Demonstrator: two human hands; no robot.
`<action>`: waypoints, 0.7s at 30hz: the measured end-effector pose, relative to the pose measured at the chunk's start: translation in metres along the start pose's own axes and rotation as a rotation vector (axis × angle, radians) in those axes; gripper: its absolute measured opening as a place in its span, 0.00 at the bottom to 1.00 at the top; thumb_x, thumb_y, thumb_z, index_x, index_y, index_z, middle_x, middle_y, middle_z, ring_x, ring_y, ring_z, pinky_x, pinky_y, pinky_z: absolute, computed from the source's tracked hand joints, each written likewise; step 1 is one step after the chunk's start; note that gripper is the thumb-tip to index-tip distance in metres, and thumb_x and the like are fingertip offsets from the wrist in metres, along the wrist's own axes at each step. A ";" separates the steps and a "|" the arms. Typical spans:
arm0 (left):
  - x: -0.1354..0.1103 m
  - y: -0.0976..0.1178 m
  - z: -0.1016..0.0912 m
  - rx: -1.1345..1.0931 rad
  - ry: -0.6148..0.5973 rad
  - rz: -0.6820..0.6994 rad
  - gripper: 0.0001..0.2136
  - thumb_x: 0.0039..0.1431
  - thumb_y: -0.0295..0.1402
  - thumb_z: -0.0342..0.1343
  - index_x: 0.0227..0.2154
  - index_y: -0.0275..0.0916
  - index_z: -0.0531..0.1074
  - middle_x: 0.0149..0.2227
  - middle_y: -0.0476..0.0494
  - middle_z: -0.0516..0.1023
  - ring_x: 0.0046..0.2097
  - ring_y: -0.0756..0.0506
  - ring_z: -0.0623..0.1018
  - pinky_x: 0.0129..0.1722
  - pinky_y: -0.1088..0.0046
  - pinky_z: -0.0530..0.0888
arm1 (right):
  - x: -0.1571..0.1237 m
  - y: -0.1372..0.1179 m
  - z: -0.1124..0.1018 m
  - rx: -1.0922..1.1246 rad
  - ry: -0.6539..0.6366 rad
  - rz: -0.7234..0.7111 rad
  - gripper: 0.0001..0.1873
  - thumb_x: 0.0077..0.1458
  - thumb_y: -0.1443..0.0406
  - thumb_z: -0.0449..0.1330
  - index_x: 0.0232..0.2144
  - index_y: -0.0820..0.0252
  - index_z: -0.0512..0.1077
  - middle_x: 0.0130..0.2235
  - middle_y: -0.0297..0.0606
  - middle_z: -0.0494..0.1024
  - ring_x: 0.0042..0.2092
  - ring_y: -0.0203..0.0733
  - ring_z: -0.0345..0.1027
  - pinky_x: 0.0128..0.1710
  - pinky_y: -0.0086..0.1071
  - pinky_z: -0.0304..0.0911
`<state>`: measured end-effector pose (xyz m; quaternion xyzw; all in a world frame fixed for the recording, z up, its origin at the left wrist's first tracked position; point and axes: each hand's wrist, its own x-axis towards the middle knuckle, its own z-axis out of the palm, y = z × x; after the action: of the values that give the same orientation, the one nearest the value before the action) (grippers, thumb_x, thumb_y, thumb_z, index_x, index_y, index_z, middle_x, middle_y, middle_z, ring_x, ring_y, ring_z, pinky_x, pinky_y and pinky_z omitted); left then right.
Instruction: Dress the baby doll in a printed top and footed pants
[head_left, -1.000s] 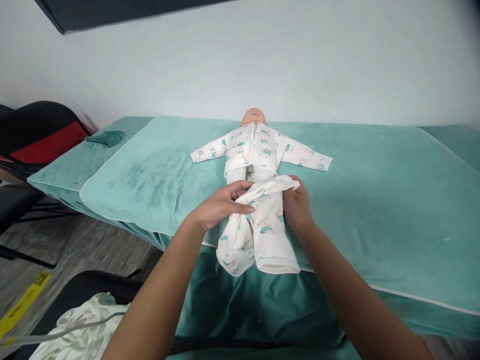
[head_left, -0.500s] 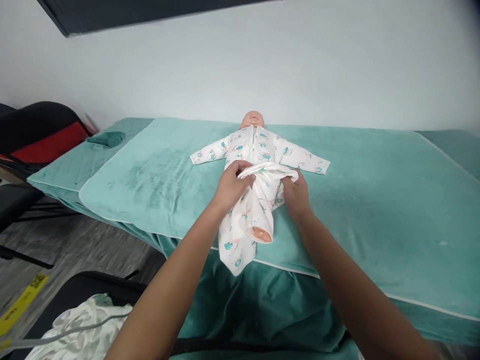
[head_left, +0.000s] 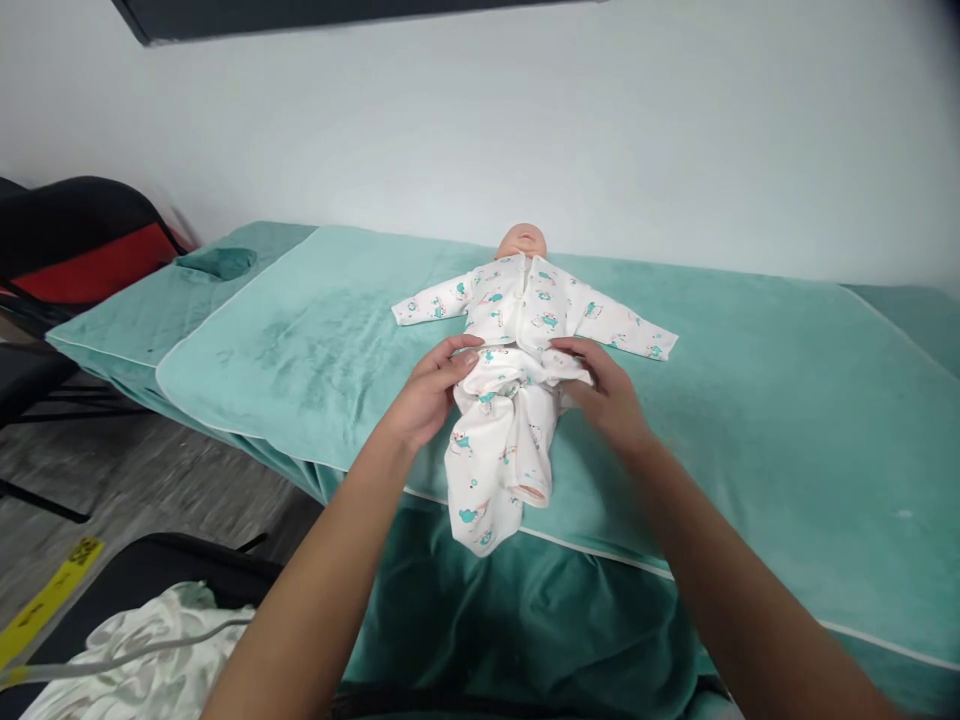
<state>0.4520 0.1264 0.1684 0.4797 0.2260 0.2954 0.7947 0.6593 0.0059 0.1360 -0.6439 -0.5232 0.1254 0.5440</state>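
Soft white cloth (head_left: 150, 650), crumpled, on black chair (head_left: 191, 560). Thin wrinkly pants (head_left: 484, 460), green pictures, over legs of doll (head_left: 523, 240) on fuzzy green bed (head_left: 300, 330). Left hand (head_left: 431, 395): grip nearly closed, pinching pants' waist. Right hand (head_left: 606, 398): grip same, pinching other side. Beyond: matching shirt (head_left: 544, 300), sleeves wide; flat white wall (head_left: 525, 120).

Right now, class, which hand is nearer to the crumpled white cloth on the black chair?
Left. The left hand is beyond the cloth, rightward, at the patterned pants; the right hand is farther right.
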 end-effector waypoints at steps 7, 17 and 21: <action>-0.004 -0.021 0.014 -0.163 0.036 0.181 0.15 0.47 0.32 0.71 0.37 0.40 0.75 0.33 0.51 0.76 0.32 0.52 0.74 0.35 0.77 0.70 | 0.020 -0.082 0.018 -0.207 -0.592 -0.037 0.13 0.54 0.55 0.66 0.39 0.53 0.78 0.40 0.35 0.81 0.43 0.48 0.73 0.42 0.38 0.64; -0.012 -0.021 0.003 0.226 -0.155 0.059 0.14 0.52 0.41 0.68 0.37 0.39 0.75 0.33 0.50 0.76 0.35 0.49 0.73 0.34 0.75 0.69 | 0.024 -0.048 0.027 0.535 -0.194 0.400 0.13 0.49 0.58 0.69 0.35 0.56 0.73 0.31 0.32 0.75 0.30 0.38 0.67 0.28 0.31 0.62; 0.002 -0.020 0.004 -0.021 0.042 0.163 0.14 0.55 0.44 0.65 0.33 0.40 0.71 0.31 0.51 0.74 0.33 0.50 0.72 0.35 0.75 0.69 | 0.025 -0.051 0.023 0.363 -0.478 0.364 0.21 0.49 0.54 0.70 0.43 0.57 0.76 0.38 0.36 0.80 0.36 0.44 0.73 0.34 0.34 0.67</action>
<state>0.4610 0.1179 0.1523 0.4816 0.1997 0.3714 0.7683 0.6256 0.0326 0.1801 -0.5718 -0.4818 0.4585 0.4803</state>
